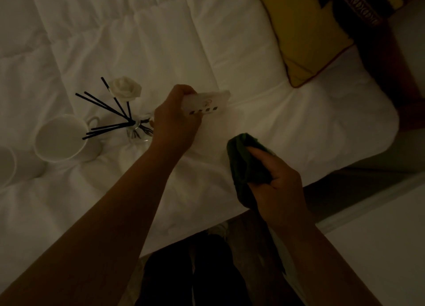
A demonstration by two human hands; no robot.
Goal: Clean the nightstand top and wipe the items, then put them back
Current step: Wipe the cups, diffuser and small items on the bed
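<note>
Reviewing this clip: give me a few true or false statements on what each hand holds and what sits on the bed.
1. The left hand holds a small white card. True.
2. The right hand is empty. False: it grips a dark green cloth.
3. A white mug stands on the white bedding. True.
4. The reed diffuser lies right of the cloth. False: it stands left of the left hand, beside the mug.
5. A yellow pillow lies at the upper right. True.

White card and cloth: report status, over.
Left hand grips white card above the bed. Right hand holds green cloth, apart from the card. Reed diffuser and mug close left.
</note>
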